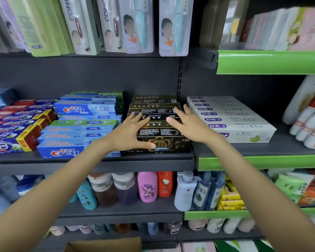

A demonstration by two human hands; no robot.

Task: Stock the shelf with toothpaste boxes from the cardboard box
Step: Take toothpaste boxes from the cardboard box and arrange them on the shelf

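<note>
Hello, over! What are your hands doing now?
Both hands open: left hand and right hand on black toothpaste boxes. Stack sits on shelf. Nothing blocking.

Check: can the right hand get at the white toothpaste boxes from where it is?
Probably yes. The right hand rests open on the black toothpaste boxes, and the white toothpaste boxes lie just to its right on the same shelf, with nothing between them.
</note>
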